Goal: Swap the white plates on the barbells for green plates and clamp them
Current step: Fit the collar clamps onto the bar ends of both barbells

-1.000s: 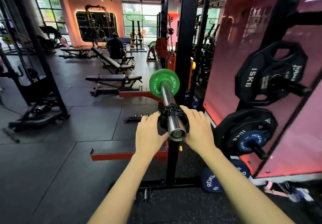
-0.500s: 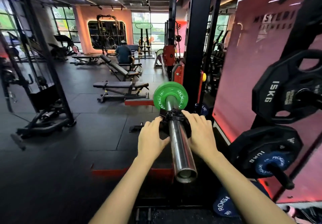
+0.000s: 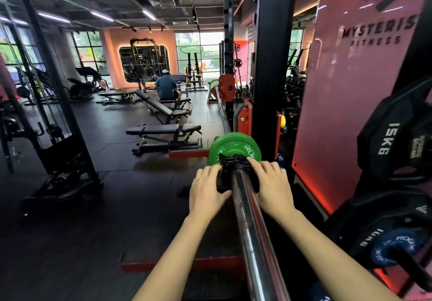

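Both hands, the left hand (image 3: 207,190) and the right hand (image 3: 272,187), grip the black plastic clamp (image 3: 235,167) on the shiny metal barbell (image 3: 251,228), touching the round green plate (image 3: 233,147) just beyond.

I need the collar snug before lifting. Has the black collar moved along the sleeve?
Yes. The black collar has slid inward from the sleeve's end and now sits at the green plate.

left hand (image 3: 205,190): arm extended, fingers curled in grip | right hand (image 3: 272,187): same, mirrored
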